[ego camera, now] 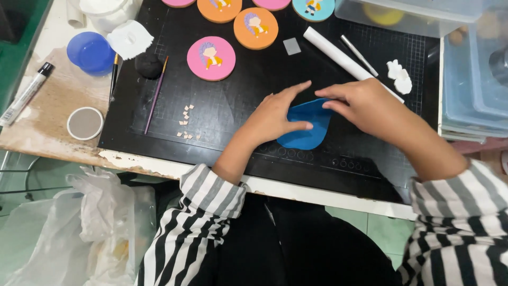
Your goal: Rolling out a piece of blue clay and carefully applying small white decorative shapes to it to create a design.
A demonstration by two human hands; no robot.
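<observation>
Currently pressing blue clay sheet (304, 127) flat near cutting mat's (238, 106) front edge, left hand (275, 116) and right hand (360, 103) open-fingered, gripping nothing; sheet uncut, decorated discs (211, 58) finished at back edge.

Black-and-white striped sleeves (211, 198); dark clothing

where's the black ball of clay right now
In the head view, the black clay ball sits at the upper left of the black cutting mat, between two brushes, just below the white clay piece.
</observation>
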